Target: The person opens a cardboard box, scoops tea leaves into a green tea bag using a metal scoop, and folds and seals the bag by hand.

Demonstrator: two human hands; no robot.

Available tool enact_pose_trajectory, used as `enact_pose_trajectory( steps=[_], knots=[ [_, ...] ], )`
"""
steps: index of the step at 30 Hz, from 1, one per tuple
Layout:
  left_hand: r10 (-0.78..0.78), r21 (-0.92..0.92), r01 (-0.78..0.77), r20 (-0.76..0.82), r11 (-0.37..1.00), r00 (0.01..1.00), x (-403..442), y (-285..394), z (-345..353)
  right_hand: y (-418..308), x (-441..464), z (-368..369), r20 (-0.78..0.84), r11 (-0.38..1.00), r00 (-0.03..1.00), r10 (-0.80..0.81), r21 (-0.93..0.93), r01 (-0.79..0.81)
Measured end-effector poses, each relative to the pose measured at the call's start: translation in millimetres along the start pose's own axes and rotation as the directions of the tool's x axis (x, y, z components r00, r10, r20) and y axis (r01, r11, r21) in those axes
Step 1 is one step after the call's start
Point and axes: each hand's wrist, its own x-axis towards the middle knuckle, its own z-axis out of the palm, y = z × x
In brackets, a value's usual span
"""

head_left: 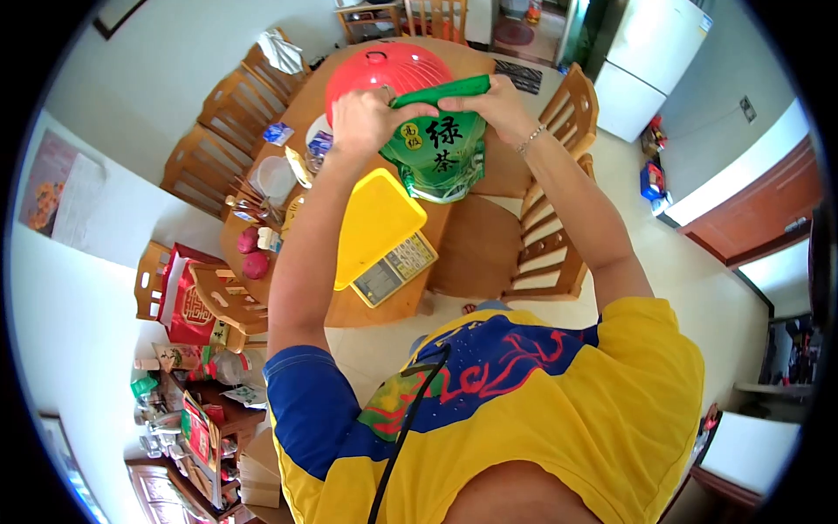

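Observation:
A green tea bag [436, 162] with large dark characters hangs upright between my hands, its top edge folded over. My left hand [365, 120] grips the fold at its left end, thumb pressed along it. My right hand [493, 106] pinches the right end, thumb toward the middle. Just below the bag, a yellow tray [377, 223] lies tilted on a digital scale [395, 269], partly covering it. Behind the bag stands a red domed food cover [384, 65], partly hidden by my left hand and the bag.
The wooden table [349, 310] also carries a plastic container [276, 177], dark red round fruits [254, 265] and small blue packets [278, 134]. Wooden chairs [554, 249] stand on both sides. A red gift bag [188, 297] rests on a chair at the left.

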Motion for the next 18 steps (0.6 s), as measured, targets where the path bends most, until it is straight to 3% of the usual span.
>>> enact_pose_trajectory(
  steps=[3,6,10,14,16,18],
  knots=[
    [0.061,-0.104,-0.069,-0.083,0.992,0.995,-3.2,6.5,18.7,4.3,-11.8,-20.9,-0.007,0.998,1.0,0.007,-0.064,-0.008],
    [0.053,-0.247,-0.062,-0.043,0.967,0.998,-5.9,15.8,45.6,14.2,-21.4,-45.9,0.014,0.995,0.999,0.028,-0.096,-0.027],
    [0.016,-0.296,0.017,0.109,0.955,0.994,-7.9,36.8,68.6,21.3,-41.6,-66.9,-0.026,0.988,0.998,0.06,-0.144,-0.063],
    [0.069,-0.277,-0.013,0.193,0.961,0.979,-13.3,49.9,94.7,31.8,-59.2,-90.6,-0.078,0.915,0.987,0.137,-0.371,-0.157],
    [0.035,-0.339,0.099,0.369,0.936,0.929,-19.8,52.7,113.2,55.0,-66.2,-103.4,-0.102,0.894,0.988,0.115,-0.424,-0.147],
    [0.048,-0.391,0.092,0.333,0.916,0.942,-33.4,51.8,135.1,77.9,-73.3,-112.6,-0.171,0.813,0.977,0.127,-0.546,-0.201]
  ],
)
